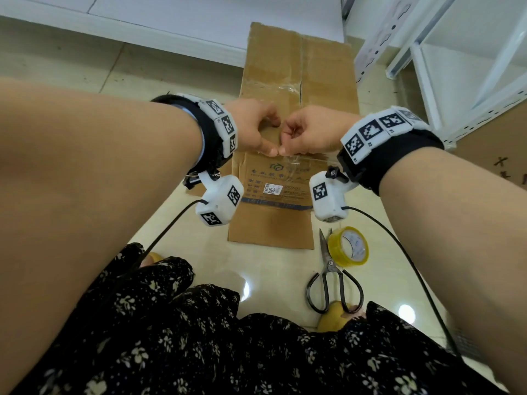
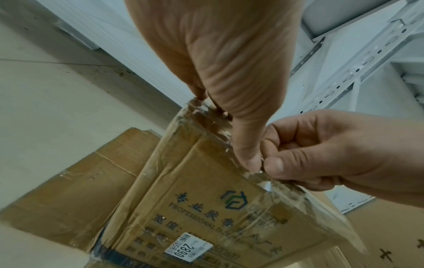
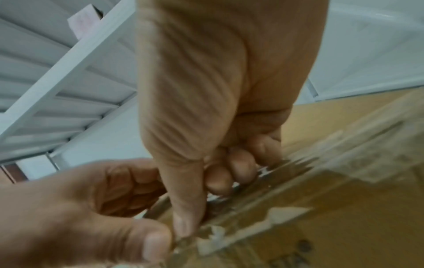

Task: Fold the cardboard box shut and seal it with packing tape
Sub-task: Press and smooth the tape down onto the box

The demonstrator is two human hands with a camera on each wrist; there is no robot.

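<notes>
1. Head view: the cardboard box (image 1: 288,132) lies collapsed flat on the tiled floor (image 1: 182,223) in front of the person. The left hand (image 1: 253,128) and right hand (image 1: 316,132) meet at its middle, thumbs tip to tip, fingers curled over a raised edge of the board. The roll of packing tape (image 1: 348,246) and the scissors (image 1: 332,276) lie on the floor just beside each other, near the box's closest corner, untouched.

2. Left wrist view: the left hand (image 2: 224,76) pinches the box's top edge, where old clear tape (image 2: 305,199) clings in wrinkled strips. The right hand (image 2: 325,156) grips the same edge next to it.

3. Right wrist view: blurred, but the right hand's fingers (image 3: 231,174) are curled over the taped edge, thumb pressed against its near face.

4. By my reckoning the job has barely begun: the box wants opening out, its flaps folded, then fresh tape cut and laid.
</notes>
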